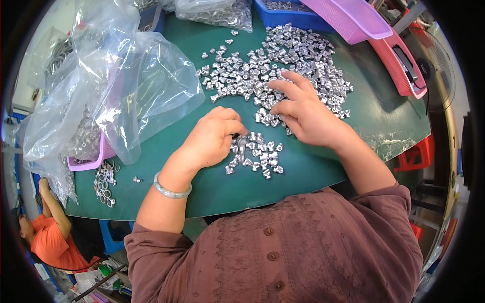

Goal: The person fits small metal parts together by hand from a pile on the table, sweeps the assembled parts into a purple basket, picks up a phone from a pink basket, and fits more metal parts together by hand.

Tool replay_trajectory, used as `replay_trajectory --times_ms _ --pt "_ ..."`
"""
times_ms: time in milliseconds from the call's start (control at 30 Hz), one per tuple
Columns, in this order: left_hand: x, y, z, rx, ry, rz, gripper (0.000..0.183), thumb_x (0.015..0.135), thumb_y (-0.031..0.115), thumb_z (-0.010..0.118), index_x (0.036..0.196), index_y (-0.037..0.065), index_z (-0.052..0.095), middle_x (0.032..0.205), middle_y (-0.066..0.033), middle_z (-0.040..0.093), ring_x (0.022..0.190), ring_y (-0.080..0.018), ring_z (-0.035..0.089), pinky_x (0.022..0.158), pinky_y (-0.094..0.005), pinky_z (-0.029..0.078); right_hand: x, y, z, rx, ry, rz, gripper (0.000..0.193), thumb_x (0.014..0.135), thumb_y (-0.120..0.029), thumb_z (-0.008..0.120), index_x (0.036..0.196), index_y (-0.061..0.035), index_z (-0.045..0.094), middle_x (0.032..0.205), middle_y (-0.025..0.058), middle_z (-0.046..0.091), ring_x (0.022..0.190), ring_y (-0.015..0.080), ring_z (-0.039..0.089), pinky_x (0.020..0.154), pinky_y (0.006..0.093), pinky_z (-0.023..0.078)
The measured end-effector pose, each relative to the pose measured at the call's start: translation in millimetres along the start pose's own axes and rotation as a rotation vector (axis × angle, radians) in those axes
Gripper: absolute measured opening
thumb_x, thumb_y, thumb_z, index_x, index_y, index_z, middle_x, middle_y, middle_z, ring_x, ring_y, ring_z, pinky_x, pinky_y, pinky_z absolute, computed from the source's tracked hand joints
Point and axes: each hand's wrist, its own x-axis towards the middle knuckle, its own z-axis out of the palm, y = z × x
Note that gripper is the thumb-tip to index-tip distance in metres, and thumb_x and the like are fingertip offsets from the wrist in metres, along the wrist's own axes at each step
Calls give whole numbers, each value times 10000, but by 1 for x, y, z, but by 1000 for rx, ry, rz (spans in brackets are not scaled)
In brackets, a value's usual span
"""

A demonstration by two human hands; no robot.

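Note:
A large heap of small silvery metal fittings lies on the green tabletop. My right hand reaches over the heap's near side, its fingers bent and apart, touching or just above the pieces. Closer to my body is a smaller group of the same metal fittings. At that group's left edge, my left hand is closed, with fingers curled and fingertips pressed together. Some pieces just under those fingertips look blurred. Whatever the left fingers may hold is hidden. A pale bangle circles my left wrist.
Clear plastic bags of metal parts cover the table's left side, over a purple basket. Metal rings lie nearby. A blue tray, a lilac basket and a pink basket line the far side. Another person is at left.

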Motion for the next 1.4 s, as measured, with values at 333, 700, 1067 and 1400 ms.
replay_trajectory --times_ms 333,700,1067,1400 --pt "28 20 25 87 127 -233 265 763 94 744 1011 39 665 877 -105 590 784 -278 615 700 -368 500 0 -11 17 -80 84 10 193 765 -141 728 932 -53 689 1318 134 508 1332 406 350 1074 574 277" --pt "19 12 19 102 131 -277 194 832 122 688 1017 70 717 862 -92 599 857 -297 612 747 -393 497 -10 -10 13 103 120 59 162 720 -32 742 812 -72 614 1343 114 508 1348 416 335 1081 528 304" --pt "14 12 20 149 163 -194 279 837 -35 582 1087 24 691 905 -94 598 805 -254 596 711 -330 484 -18 -17 12 112 104 29 126 712 -81 747 811 -76 668 1317 120 513 1338 399 339 1093 574 253" --pt "20 15 22 50 103 21 444 731 -124 467 1091 25 678 1021 -134 596 951 -307 563 858 -374 461 -19 -12 6 119 73 5 99 724 -95 733 812 -77 692 1330 118 512 1338 407 339 1084 569 270"
